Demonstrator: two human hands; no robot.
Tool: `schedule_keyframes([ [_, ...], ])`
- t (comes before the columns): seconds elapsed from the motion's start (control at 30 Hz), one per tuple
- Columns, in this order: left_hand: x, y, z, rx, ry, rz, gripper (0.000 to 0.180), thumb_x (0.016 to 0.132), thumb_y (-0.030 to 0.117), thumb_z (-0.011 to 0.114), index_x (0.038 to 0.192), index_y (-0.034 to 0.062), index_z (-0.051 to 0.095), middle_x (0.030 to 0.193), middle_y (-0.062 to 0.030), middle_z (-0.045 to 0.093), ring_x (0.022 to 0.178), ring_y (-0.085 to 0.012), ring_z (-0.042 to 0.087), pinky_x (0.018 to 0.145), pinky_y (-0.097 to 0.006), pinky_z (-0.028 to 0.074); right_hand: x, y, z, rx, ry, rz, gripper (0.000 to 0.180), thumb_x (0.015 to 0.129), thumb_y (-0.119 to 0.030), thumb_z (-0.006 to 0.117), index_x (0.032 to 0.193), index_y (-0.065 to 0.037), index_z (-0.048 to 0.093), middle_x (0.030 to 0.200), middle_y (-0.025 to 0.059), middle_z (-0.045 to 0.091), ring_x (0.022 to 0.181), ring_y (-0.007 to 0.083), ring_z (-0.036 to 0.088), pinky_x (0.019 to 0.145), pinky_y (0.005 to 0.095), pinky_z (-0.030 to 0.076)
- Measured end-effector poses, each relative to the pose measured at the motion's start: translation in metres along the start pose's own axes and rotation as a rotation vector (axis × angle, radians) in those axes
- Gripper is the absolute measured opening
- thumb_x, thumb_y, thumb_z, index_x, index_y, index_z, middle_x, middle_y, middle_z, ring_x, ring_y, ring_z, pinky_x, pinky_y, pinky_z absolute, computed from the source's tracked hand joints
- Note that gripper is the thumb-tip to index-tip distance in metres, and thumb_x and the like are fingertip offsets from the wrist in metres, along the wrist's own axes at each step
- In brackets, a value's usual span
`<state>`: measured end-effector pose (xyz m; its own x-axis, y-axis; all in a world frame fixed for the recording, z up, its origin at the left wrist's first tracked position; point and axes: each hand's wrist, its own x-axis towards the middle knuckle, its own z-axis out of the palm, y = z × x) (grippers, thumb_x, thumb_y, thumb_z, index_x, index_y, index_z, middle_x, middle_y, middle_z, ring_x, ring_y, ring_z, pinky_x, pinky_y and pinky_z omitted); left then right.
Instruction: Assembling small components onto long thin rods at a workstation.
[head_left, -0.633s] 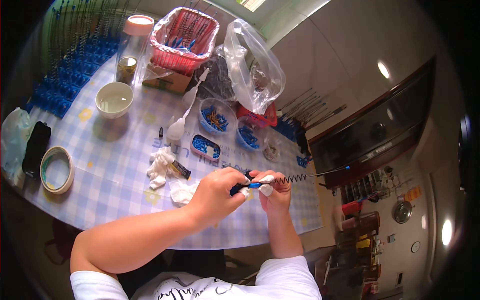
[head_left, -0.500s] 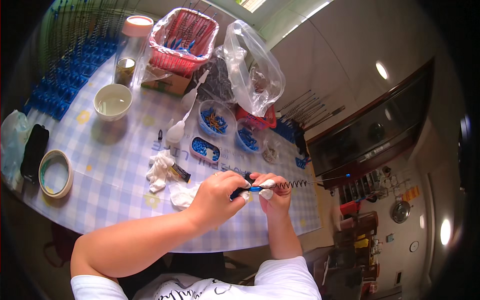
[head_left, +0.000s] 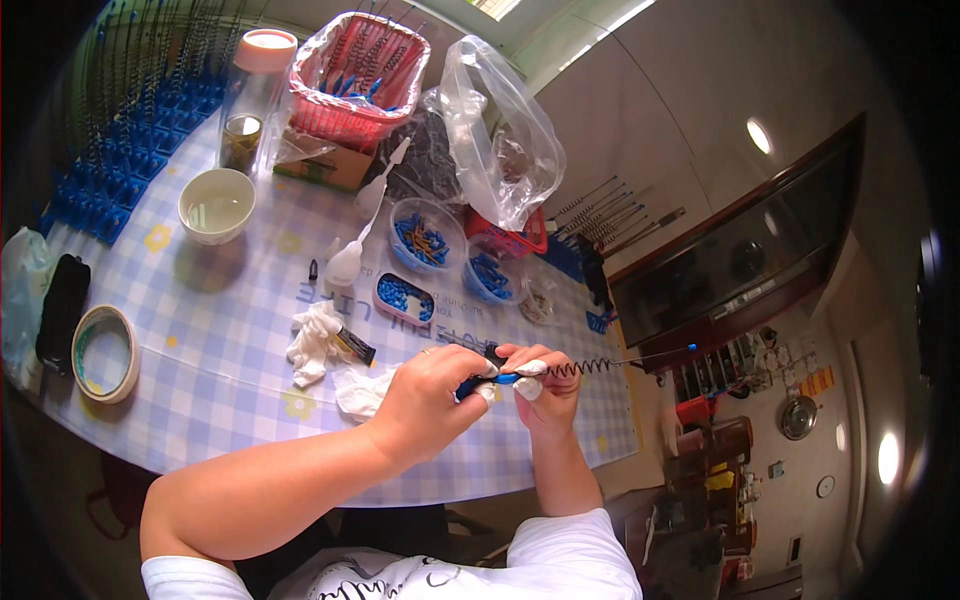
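Note:
Both hands meet above the near side of the table, holding a thin rod with a black coil spring (head_left: 597, 367), a blue piece (head_left: 507, 379) at its left end and a small blue tip (head_left: 692, 347) at its far right. My left hand (head_left: 430, 393) is closed on the dark blue left end. My right hand (head_left: 549, 400) pinches the rod where the blue piece joins the coil. White coverings wrap some fingertips of both hands. Crumpled white tissues (head_left: 318, 343) and a small black-and-yellow tube (head_left: 355, 346) lie left of my hands.
Beyond are tubs of blue parts (head_left: 424, 238), a tin of blue beads (head_left: 404, 297), white squeeze bulbs (head_left: 344, 263) and a red basket (head_left: 350, 115). A bowl (head_left: 217, 206), bottle (head_left: 250, 110) and tape roll (head_left: 105, 354) stand left. Blue racks (head_left: 120, 160) hold similar rods.
The whole view has shifted slightly, so the table things sit a little further left. Both hands keep their hold on the rod, with hardly any visible movement.

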<state>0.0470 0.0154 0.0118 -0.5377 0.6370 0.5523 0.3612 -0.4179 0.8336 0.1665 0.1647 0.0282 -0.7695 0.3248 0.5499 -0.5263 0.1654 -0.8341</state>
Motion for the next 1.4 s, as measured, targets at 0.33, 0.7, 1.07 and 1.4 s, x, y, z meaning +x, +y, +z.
schedule_keyframes([
  [0.33, 0.002, -0.001, -0.004, -0.152, -0.095, -0.352, 0.022, 0.076, 0.004, 0.066, 0.097, -0.0013, 0.063, 0.076, -0.0008, 0.062, 0.064, -0.0041, 0.052, 0.055, -0.022, 0.044, -0.002, 0.008, 0.0, 0.007, 0.053, 0.091, 0.025, 0.076, 0.004, 0.07, 0.099, -0.005, 0.065, 0.096, 0.0121, 0.066, 0.093, 0.0253, 0.065, 0.097, 0.0478, 0.043],
  [0.7, 0.006, -0.004, -0.003, -0.327, -0.183, -0.493, 0.02, 0.08, 0.003, 0.067, 0.099, -0.0028, 0.062, 0.076, 0.0016, 0.061, 0.066, -0.0013, 0.054, 0.057, -0.018, 0.045, -0.003, 0.0, 0.007, 0.04, 0.084, 0.123, 0.029, 0.073, 0.01, 0.071, 0.099, -0.001, 0.064, 0.099, 0.0118, 0.065, 0.098, 0.0216, 0.064, 0.1, 0.0429, 0.044],
  [1.07, 0.005, -0.006, -0.003, -0.415, -0.178, -0.502, 0.018, 0.082, 0.004, 0.067, 0.098, -0.0022, 0.062, 0.078, 0.0013, 0.062, 0.067, -0.0016, 0.054, 0.058, -0.018, 0.046, -0.002, 0.0, 0.014, -0.018, 0.1, 0.09, 0.029, 0.074, 0.01, 0.07, 0.098, -0.003, 0.062, 0.096, 0.0095, 0.065, 0.093, 0.0187, 0.065, 0.108, 0.0449, 0.036],
  [1.4, 0.014, -0.011, -0.009, -0.637, -0.292, -0.654, 0.016, 0.083, 0.006, 0.068, 0.097, 0.0012, 0.061, 0.086, -0.0004, 0.063, 0.076, -0.0044, 0.057, 0.067, -0.021, 0.046, -0.006, 0.01, 0.006, 0.121, 0.082, 0.088, 0.031, 0.076, 0.009, 0.069, 0.103, -0.006, 0.064, 0.104, 0.0107, 0.063, 0.1, 0.0235, 0.063, 0.096, 0.0396, 0.048],
])
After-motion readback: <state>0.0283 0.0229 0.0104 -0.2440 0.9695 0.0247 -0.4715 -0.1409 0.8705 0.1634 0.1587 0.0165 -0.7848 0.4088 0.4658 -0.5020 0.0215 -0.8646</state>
